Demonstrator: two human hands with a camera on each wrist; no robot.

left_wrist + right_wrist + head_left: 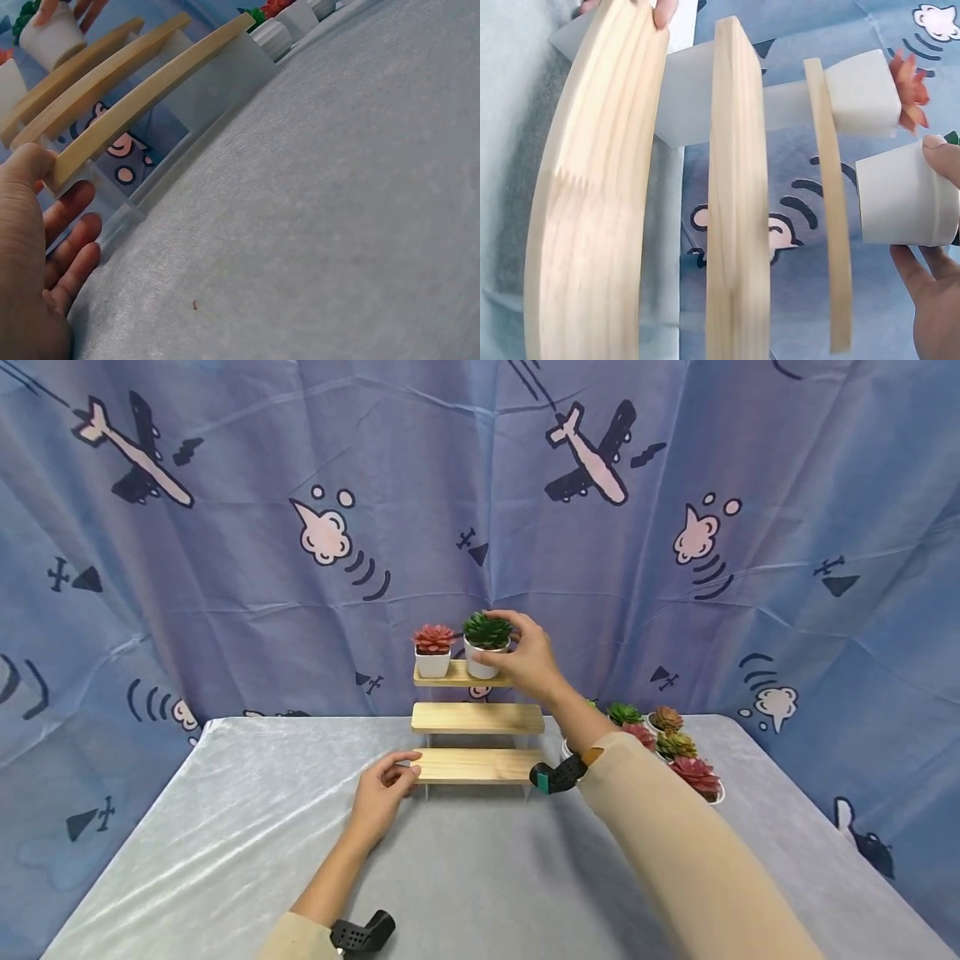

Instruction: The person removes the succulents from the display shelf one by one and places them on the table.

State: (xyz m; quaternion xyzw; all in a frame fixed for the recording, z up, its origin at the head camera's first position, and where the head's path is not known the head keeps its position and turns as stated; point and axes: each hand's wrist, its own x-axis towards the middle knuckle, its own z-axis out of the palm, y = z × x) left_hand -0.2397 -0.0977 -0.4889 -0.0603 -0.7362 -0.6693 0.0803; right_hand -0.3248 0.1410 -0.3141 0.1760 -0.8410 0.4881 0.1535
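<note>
A three-tier stand with wooden shelves [477,717] and clear side panels stands on the table. My right hand [528,658] grips a green potted succulent [487,632] by its round white pot [896,199]. In the right wrist view a narrow gap shows between this pot's base and the top shelf [830,217]. Left of it, a red succulent [433,649] in a squarish white pot sits on the top shelf. My left hand [384,793] holds the left end of the bottom shelf [142,109], thumb on the wood and the other fingers at the side.
Several potted succulents [677,745], green, red, orange and yellowish, stand in white pots on the table right of the stand, partly hidden by my right forearm. A blue curtain [420,527] with airplane prints hangs behind the pale grey table [247,827].
</note>
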